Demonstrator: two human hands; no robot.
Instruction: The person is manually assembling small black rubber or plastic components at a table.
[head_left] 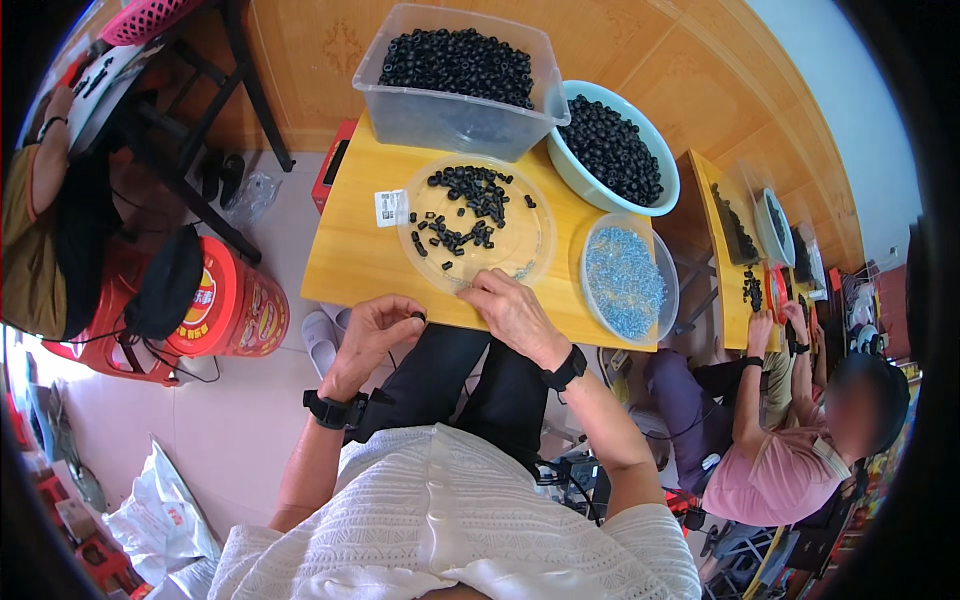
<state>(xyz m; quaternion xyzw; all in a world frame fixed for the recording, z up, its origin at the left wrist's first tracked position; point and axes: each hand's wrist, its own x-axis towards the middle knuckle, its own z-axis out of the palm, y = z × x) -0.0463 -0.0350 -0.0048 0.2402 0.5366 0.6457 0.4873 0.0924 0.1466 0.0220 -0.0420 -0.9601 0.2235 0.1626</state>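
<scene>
Left hand [375, 325]: fingers curled, pinching one small black ring [418, 317] between thumb and fingertips, held over the lap just short of the wooden table [345, 255] edge. Right hand [512, 312]: fingers narrowed, resting on the near rim of the clear round tray [520, 262]; whether it holds anything cannot be told. Ahead of both hands, loose black rings [468, 205] lie scattered in that tray. Further right of the right hand: clear bowl of small blue parts [622, 280].
</scene>
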